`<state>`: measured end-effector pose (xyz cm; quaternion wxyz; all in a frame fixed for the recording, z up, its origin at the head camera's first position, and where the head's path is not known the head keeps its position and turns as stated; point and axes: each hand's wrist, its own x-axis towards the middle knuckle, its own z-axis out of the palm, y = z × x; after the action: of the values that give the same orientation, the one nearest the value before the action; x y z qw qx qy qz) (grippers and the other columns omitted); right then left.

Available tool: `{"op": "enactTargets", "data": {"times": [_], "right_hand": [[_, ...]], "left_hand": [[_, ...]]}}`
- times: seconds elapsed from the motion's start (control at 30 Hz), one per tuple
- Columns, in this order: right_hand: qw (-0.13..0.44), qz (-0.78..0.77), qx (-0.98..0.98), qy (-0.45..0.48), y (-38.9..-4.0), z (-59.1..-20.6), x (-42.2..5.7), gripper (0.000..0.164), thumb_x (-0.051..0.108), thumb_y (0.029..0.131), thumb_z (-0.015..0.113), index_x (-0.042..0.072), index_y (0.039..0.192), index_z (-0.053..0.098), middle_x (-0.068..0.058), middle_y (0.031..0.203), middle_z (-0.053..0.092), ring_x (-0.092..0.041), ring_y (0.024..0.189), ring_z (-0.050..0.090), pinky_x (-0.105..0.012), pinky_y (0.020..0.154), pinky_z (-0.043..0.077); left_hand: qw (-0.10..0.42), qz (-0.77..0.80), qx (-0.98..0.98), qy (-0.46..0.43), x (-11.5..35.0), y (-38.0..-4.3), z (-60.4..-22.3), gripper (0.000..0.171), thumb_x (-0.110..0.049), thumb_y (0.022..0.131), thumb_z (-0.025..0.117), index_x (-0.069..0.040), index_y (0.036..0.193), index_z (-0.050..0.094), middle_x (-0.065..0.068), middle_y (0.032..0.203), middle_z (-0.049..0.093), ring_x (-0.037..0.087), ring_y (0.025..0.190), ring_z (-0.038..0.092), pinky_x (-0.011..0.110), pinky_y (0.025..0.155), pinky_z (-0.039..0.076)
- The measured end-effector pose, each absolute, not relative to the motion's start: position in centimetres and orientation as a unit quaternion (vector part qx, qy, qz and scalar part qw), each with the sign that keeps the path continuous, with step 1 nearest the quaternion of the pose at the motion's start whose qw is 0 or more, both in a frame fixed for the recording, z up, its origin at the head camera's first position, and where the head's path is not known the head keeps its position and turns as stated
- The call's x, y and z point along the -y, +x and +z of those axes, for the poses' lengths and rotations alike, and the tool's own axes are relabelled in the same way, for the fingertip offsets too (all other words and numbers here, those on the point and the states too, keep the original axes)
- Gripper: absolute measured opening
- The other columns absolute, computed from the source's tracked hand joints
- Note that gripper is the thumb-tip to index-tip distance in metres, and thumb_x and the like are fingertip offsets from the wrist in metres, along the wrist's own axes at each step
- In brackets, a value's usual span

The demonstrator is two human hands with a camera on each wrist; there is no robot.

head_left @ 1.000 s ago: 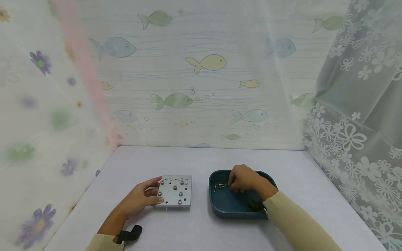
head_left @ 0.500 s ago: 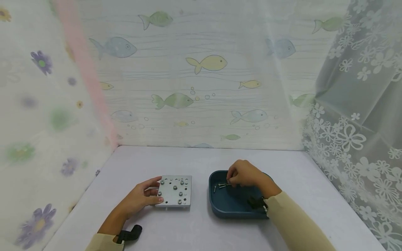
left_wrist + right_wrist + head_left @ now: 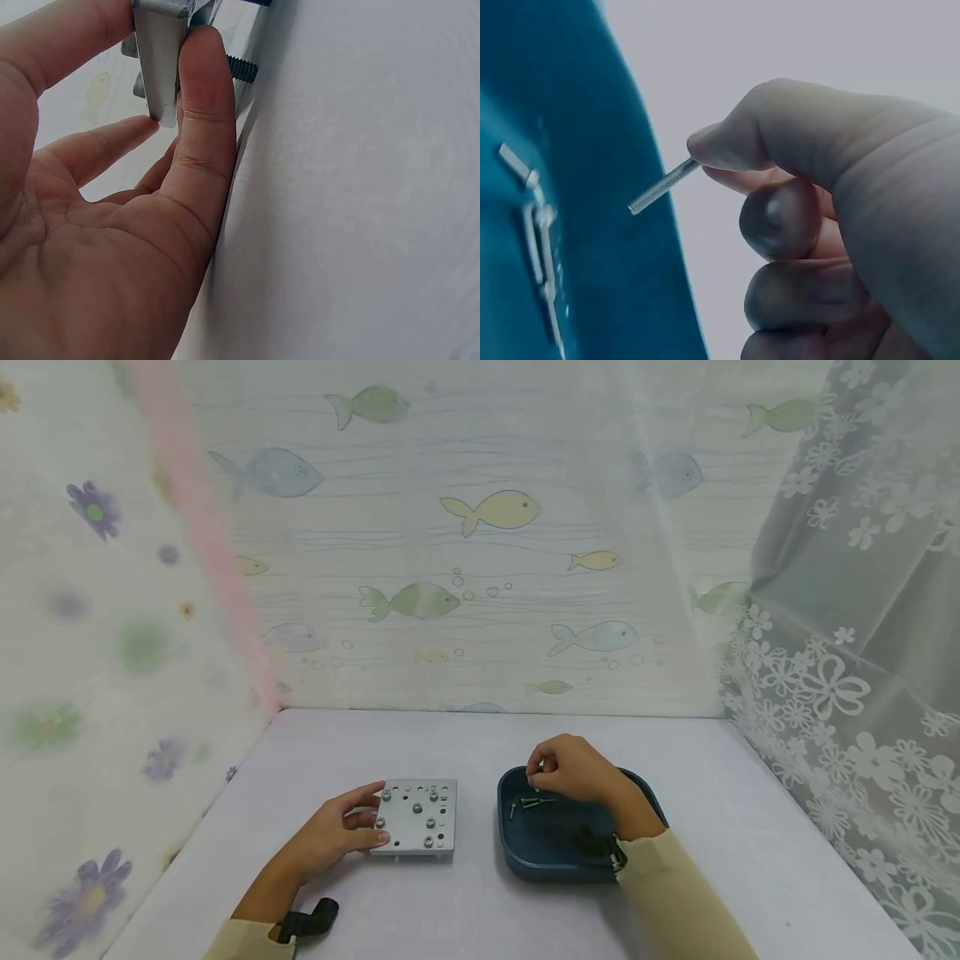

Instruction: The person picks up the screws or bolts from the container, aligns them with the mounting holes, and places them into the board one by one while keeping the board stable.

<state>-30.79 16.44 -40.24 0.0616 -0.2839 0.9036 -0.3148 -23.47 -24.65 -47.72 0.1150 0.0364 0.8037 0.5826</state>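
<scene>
My left hand (image 3: 330, 833) grips the left edge of a square silver metal plate (image 3: 408, 833), thumb on top and fingers at the side and beneath. Several screws (image 3: 417, 808) stand in its holes, and a threaded shank (image 3: 242, 69) sticks out below the plate in the left wrist view. My right hand (image 3: 576, 768) is over the far left part of a dark blue tray (image 3: 555, 870). Between thumb and index finger it pinches a threaded screw (image 3: 665, 186), whose head is hidden by the fingers. Several more screws (image 3: 531, 803) lie in the tray.
A white-covered table (image 3: 480, 910) carries both the plate and the tray, with a gap between them. Fish-patterned curtain (image 3: 480, 568) hangs behind the table. Flowered cloth (image 3: 112, 693) hangs at the left, and lace curtain (image 3: 832, 685) at the right.
My right hand has risen from the tray's bottom and moved a little to the left, bringing a screw up with it. The left hand and plate keep still.
</scene>
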Motion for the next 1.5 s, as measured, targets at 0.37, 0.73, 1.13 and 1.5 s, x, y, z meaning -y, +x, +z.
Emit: {"op": "enactTargets", "data": {"times": [0.37, 0.73, 1.13, 1.5], "right_hand": [[0.029, -0.349, -0.892, -0.286, -29.8, -39.6, -14.4, 0.007, 0.022, 0.095, 0.073, 0.017, 0.099, 0.076, 0.006, 0.061, 0.053, -0.010, 0.051, 0.047, -0.027, 0.055, 0.042], [0.030, -0.382, -0.877, -0.288, -28.2, -40.1, -11.6, 0.006, 0.026, 0.097, 0.071, 0.020, 0.097, 0.071, 0.006, 0.059, 0.044, -0.009, 0.049, 0.040, -0.026, 0.052, 0.039], [0.024, -0.389, -0.868, -0.309, -26.5, -40.7, -8.7, 0.002, 0.027, 0.095, 0.073, 0.025, 0.095, 0.072, 0.005, 0.066, 0.044, -0.008, 0.056, 0.040, -0.025, 0.056, 0.039], [0.005, -0.371, -0.871, -0.323, -25.7, -41.7, -6.7, 0.005, 0.028, 0.096, 0.073, 0.023, 0.098, 0.074, 0.006, 0.076, 0.049, -0.008, 0.068, 0.044, -0.023, 0.061, 0.037]], "left_hand": [[0.118, 0.588, -0.799, 0.042, 24.9, -23.4, -47.8, 0.096, -0.022, 0.078, 0.092, -0.019, 0.159, 0.041, 0.014, 0.151, 0.049, 0.024, 0.116, 0.060, 0.026, 0.088, 0.054], [0.118, 0.595, -0.794, 0.043, 25.0, -23.6, -48.0, 0.096, -0.020, 0.078, 0.092, -0.018, 0.159, 0.041, 0.016, 0.150, 0.048, 0.025, 0.116, 0.061, 0.027, 0.088, 0.055], [0.111, 0.582, -0.805, 0.040, 24.9, -23.6, -47.8, 0.096, -0.022, 0.077, 0.092, -0.019, 0.159, 0.041, 0.015, 0.148, 0.050, 0.024, 0.117, 0.062, 0.029, 0.091, 0.053], [0.115, 0.582, -0.804, 0.048, 25.0, -23.7, -48.2, 0.095, -0.022, 0.079, 0.091, -0.018, 0.159, 0.040, 0.016, 0.148, 0.050, 0.024, 0.118, 0.062, 0.027, 0.090, 0.054]]}}
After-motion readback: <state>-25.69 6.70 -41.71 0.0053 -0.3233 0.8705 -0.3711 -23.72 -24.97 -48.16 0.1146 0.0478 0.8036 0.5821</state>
